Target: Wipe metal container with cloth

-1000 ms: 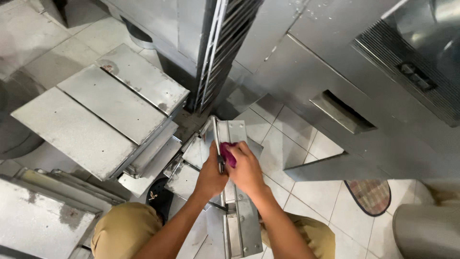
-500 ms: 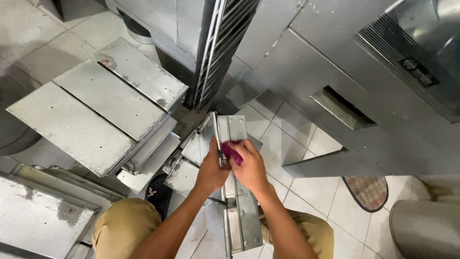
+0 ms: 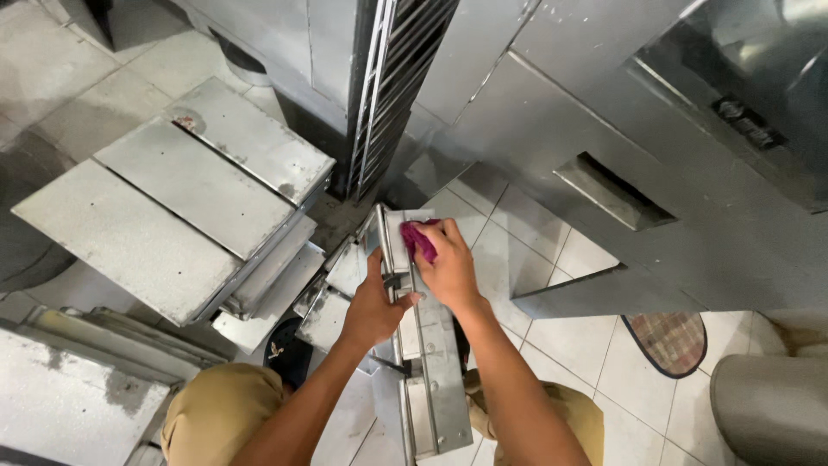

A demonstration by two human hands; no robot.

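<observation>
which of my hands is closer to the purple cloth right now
Right. Your right hand presses the purple cloth onto the far end of the long metal part. Your left hand is beside it, gripping the part's left edge, not touching the cloth.

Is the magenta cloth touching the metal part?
Touching. In the head view the right hand presses the magenta cloth flat onto the metal part, with no gap showing between them.

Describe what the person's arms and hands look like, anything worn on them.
Both arms are bare from the frame's bottom edge to the fingers: no sleeves, gloves, watch or rings visible. The left hand and right hand are ungloved. Khaki trousers show below the arms.
</observation>
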